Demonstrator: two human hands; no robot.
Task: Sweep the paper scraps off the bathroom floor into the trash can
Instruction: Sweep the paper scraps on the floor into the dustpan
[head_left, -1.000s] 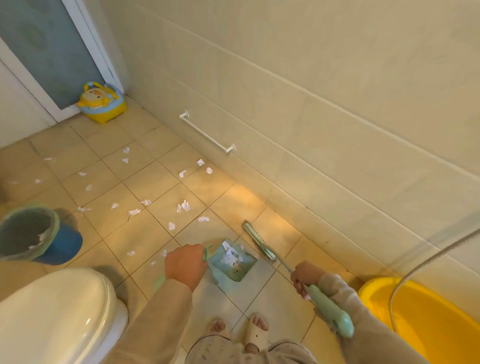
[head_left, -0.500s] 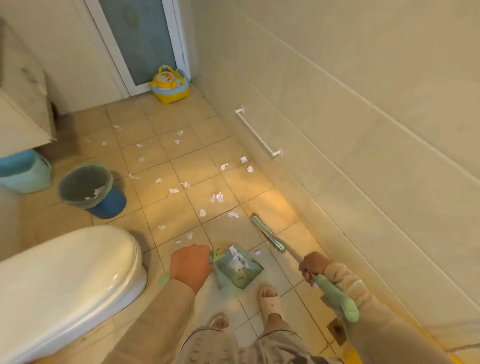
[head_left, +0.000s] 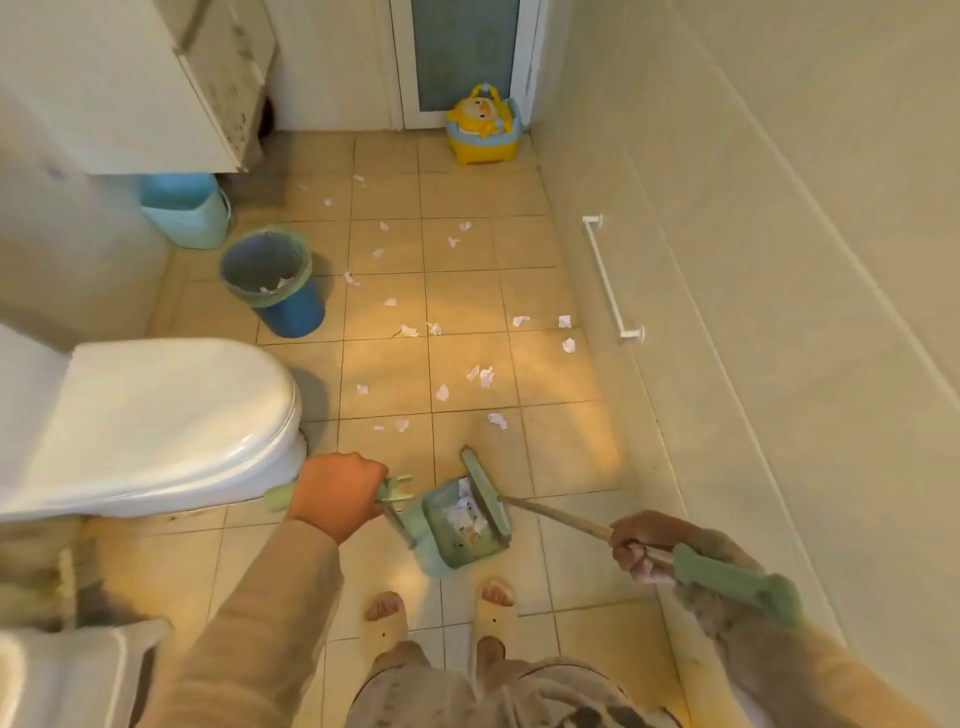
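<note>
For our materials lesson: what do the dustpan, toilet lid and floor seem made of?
Dustpan: probably plastic, matte pale green, moulded shape. Toilet lid: glossy white, plastic or ceramic, cannot tell; bright highlights. Floor: beige tiles, likely ceramic, grout lines, soft sheen.

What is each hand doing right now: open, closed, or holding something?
The left hand grips the green dustpan by its handle.
The right hand grips the broom by its shaft.
</note>
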